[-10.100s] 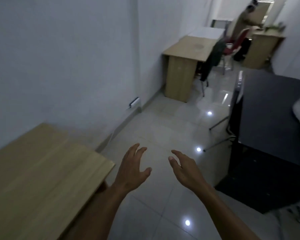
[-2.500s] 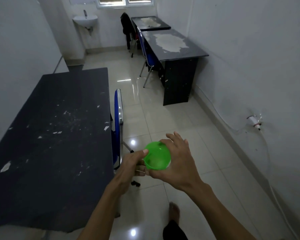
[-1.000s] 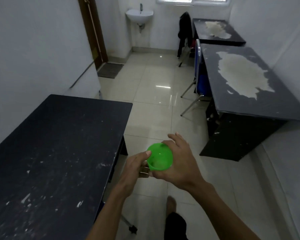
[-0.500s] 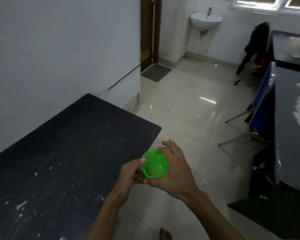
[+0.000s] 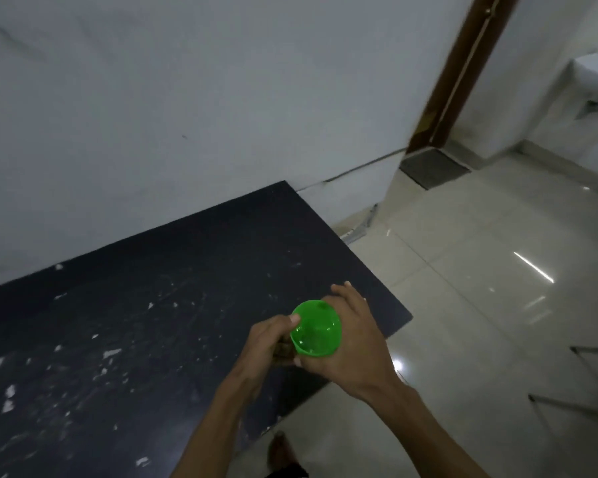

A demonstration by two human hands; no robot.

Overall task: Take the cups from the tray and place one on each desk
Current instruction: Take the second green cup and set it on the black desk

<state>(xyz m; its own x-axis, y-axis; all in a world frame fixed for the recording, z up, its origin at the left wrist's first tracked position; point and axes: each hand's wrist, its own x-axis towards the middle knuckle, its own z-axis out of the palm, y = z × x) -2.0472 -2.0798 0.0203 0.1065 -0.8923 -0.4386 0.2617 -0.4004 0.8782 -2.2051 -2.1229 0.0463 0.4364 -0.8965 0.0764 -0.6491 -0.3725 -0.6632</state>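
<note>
Head view, lower middle of the frame: both hands are on a green cup (image 5: 315,329), mouth facing up at the camera. Right hand (image 5: 353,343) is curled round the far side of it, so that one's doing the carrying. Left hand (image 5: 268,341) has its thumb on the near rim and its fingers tucked underneath, where there's something dark I can't make out. My guess is the two-handed hold is either steadying it or peeling one cup off a stack, but I can't tell if there's more than one in there.

Cup isn't on anything yet. It's held over the right corner of the black surface (image 5: 152,322), which fills the lower left and looks scuffed with pale chips. Makes sense as the drop spot: near corner, easy reach, no leaning over. I'd put it a bit in from the edge though.

Door (image 5: 460,70) and floor mat (image 5: 434,167) upper right, glossy tiles (image 5: 480,270) down the right side. No tray in sight.
</note>
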